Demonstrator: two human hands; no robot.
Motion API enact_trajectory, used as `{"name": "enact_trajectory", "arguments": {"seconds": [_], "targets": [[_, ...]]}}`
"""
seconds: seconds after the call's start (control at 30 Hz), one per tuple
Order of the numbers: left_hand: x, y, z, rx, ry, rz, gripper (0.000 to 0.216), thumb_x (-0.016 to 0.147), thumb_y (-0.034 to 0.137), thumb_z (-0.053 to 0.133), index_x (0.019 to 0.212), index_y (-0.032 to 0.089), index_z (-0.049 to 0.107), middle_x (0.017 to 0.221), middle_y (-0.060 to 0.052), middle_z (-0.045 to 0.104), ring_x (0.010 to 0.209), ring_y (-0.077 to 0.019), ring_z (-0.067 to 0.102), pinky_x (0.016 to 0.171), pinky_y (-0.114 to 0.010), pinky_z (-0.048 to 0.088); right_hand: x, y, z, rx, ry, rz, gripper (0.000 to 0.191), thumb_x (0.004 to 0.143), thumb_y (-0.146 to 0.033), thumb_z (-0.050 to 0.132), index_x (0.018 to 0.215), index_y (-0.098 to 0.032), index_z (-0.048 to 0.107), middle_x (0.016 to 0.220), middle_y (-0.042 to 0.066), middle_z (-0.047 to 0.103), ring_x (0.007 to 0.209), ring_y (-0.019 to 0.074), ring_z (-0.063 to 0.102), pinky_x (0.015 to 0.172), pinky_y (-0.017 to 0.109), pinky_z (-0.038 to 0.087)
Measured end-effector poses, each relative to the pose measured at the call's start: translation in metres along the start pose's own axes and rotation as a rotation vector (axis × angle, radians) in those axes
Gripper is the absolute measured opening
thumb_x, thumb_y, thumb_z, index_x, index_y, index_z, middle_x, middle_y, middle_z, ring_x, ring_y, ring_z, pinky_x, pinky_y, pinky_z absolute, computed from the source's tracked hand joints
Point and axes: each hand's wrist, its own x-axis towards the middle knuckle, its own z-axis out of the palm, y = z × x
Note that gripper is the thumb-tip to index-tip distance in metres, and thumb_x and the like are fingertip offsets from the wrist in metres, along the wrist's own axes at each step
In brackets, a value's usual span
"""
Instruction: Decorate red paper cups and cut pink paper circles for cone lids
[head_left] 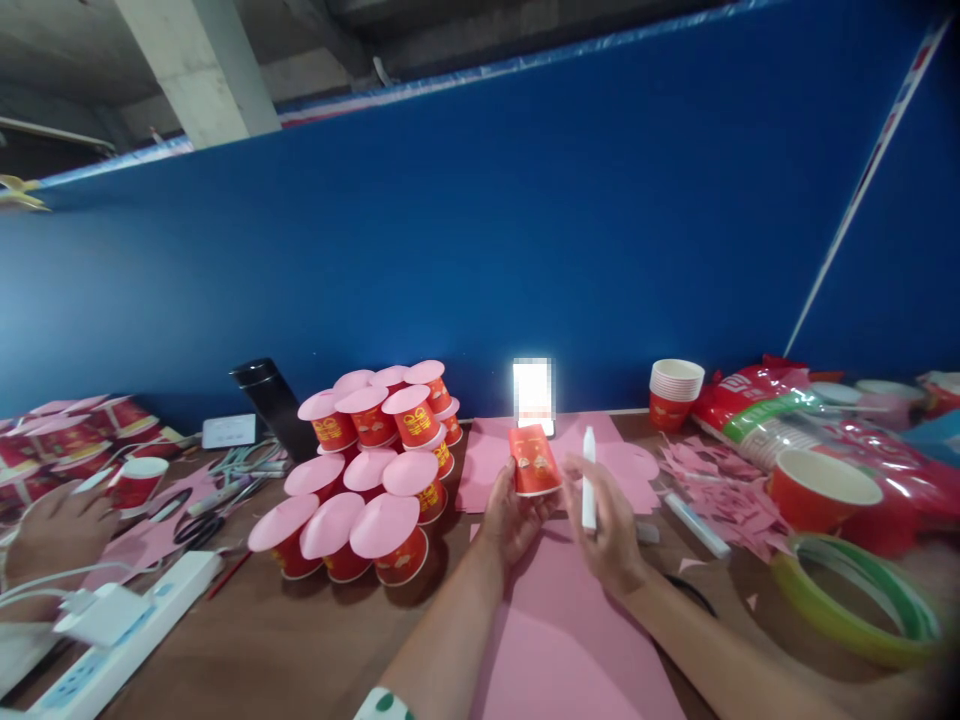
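Left hand: grip curled round red cup, just in front of phone. Right hand: grip closed on white pen (probably; blurry), front-right of phone. Pink-topped cups left of phone.

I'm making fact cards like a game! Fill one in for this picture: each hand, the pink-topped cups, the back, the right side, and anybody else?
Left hand: holding a red cup
Right hand: holding a white stick
Pink-topped cups: grouped left of the hands
Back: blue wall, bright screen
Right side: stacked cups, tape roll
Somebody else: another person's hand, far left
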Motion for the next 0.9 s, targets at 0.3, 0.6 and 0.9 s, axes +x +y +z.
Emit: {"name": "enact_trajectory", "arguments": {"seconds": [0.3,0.6,0.9], "targets": [[-0.007,-0.003,0.011,0.066,-0.033,-0.020,0.047,0.080,0.047,0.059,0.111,0.013,0.062,0.099,-0.013,0.070,0.095,-0.0260,0.066,0.089,-0.037,0.047,-0.002,0.007,0.010,0.106,-0.162,0.297,0.060,0.079,-0.037,0.065,0.130,-0.017,0.039,0.125,0.015,0.055,0.115,0.0274,0.054,0.095,0.046,0.047],[-0.009,0.003,0.040,0.317,0.471,0.314,0.030,0.083,0.040,0.059,0.105,0.020,0.057,0.098,-0.005,0.065,0.089,-0.0153,0.064,0.083,-0.028,0.050,0.005,0.010,0.009,0.201,0.056,0.490,0.066,0.075,-0.038,0.066,0.131,-0.015,0.040,0.117,0.014,0.058,0.108,0.0259,0.058,0.090,0.042,0.050],[-0.070,0.006,0.126,0.672,-0.205,0.683,0.027,0.092,0.040,0.043,0.098,0.018,0.057,0.098,-0.008,0.062,0.092,-0.0166,0.059,0.083,-0.032,0.046,0.003,0.010,0.005,0.181,0.045,0.482,0.055,0.078,-0.033,0.059,0.128,-0.016,0.043,0.123,0.015,0.055,0.114,0.0287,0.054,0.094,0.045,0.046]]}}
